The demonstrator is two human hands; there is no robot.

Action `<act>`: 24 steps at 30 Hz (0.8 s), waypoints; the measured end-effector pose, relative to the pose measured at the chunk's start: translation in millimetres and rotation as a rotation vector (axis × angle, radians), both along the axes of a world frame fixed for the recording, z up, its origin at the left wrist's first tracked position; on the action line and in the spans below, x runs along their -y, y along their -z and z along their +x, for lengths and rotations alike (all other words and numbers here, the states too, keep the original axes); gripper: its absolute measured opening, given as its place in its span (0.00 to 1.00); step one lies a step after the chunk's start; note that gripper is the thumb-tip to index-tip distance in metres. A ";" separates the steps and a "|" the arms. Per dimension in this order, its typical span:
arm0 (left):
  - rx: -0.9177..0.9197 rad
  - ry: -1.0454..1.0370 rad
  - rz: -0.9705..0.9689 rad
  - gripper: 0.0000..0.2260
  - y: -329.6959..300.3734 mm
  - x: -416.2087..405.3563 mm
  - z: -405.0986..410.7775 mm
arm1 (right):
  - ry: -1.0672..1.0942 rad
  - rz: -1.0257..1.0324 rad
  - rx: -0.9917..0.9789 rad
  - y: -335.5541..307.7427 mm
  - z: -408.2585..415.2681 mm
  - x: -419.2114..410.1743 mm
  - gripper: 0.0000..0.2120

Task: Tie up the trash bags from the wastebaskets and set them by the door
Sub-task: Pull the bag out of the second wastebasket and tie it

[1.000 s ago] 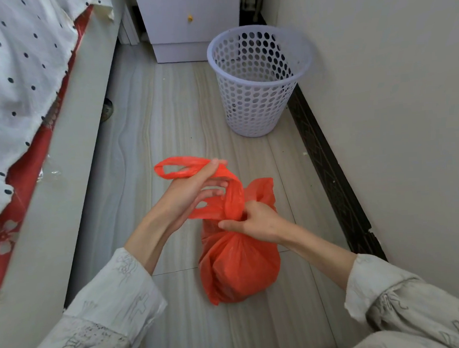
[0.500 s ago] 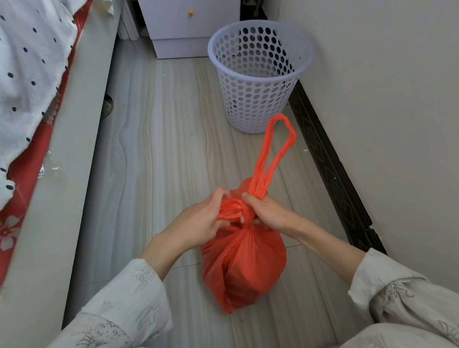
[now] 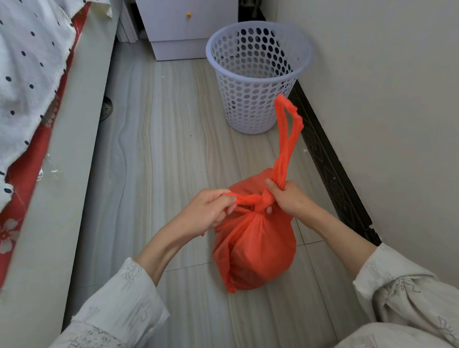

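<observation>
Pale, wood-grained floor tiles (image 3: 172, 139) run down a narrow strip between a bed frame (image 3: 68, 146) on the left and a plain wall (image 3: 384, 89) on the right, seen from the head camera looking down. On the bed lies a white sheet with dark dots (image 3: 15, 79) over a red flowered cover (image 3: 3, 236). At the far end stands a white cabinet (image 3: 186, 17) with a small yellow knob. Just in front of it, close to the wall and its dark baseboard (image 3: 330, 167), sits a pale perforated wastebasket (image 3: 254, 72), upright, with no liner showing inside.

Nearer the camera, an orange trash bag (image 3: 254, 250) rests on the floor, well apart from the wastebasket, bulging and gathered at its neck into a knot (image 3: 262, 200).

The left hand (image 3: 209, 212) is closed around one handle strip of the bag, fingers curled and pinching the plastic, which stretches taut from the fist to the knot. The right hand (image 3: 286, 197) is clenched on the other handle right beside the knot, thumb on the near side, fingers wrapped over. That handle's loop (image 3: 290, 127) rises free above the fist, standing up in front of the baseboard and the wastebasket's lower edge. The two hands sit on either side of the knot, close but not touching each other. Pale patterned sleeves (image 3: 118, 309) cover both forearms to just short of the wrists.
</observation>
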State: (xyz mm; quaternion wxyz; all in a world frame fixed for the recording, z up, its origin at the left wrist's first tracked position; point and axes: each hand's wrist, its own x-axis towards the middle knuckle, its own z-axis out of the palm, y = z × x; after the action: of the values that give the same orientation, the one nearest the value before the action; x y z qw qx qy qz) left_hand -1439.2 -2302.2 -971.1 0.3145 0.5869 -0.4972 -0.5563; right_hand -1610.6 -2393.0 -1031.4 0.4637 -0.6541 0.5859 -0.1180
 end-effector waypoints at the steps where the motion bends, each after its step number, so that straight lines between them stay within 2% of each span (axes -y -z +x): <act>1: -0.044 0.017 0.035 0.16 -0.9 0.8 -1.8 | 0.069 0.028 0.010 -1.2 -0.1 3.0 0.19; 3: -0.078 0.078 0.090 0.16 0.1 0.9 -5.9 | 0.193 0.154 0.080 -5.2 0.1 1.8 0.18; 5: -0.032 0.185 0.105 0.17 3.9 -1.8 -12.0 | 0.276 0.328 0.229 -9.9 -0.2 -3.1 0.18; 8: 0.149 0.394 0.131 0.15 9.3 -7.5 -16.1 | 0.225 0.557 0.366 -11.9 -3.0 -7.3 0.21; 10: 0.232 0.492 0.143 0.13 10.5 -9.9 -15.2 | 0.152 0.634 0.409 -10.1 -6.1 -6.4 0.22; 15: 0.384 0.626 0.105 0.09 6.4 -9.9 -16.2 | -0.046 0.500 0.346 -14.0 -6.5 -9.8 0.17; 18: 0.413 0.682 0.113 0.16 12.7 -10.2 -15.4 | -0.107 0.377 0.301 -17.5 -4.0 -11.2 0.09; 21: 0.402 0.554 0.154 0.23 13.2 -6.5 -10.4 | -0.145 0.345 0.314 -17.5 -7.5 -10.5 0.06; 23: 0.404 0.322 0.050 0.23 17.2 -1.1 -4.8 | -0.176 0.343 0.314 -19.0 -10.9 -10.7 0.06; 24: 0.427 0.207 -0.040 0.20 22.8 0.9 -1.9 | -0.200 0.341 0.309 -21.4 -11.5 -11.5 0.06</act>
State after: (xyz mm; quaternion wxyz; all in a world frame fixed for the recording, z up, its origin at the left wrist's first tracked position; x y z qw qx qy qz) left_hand -1441.1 -2303.0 -993.9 0.1552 0.6308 -0.6209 -0.4387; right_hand -1622.1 -2381.6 -1010.0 0.6608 -0.5954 0.4517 -0.0697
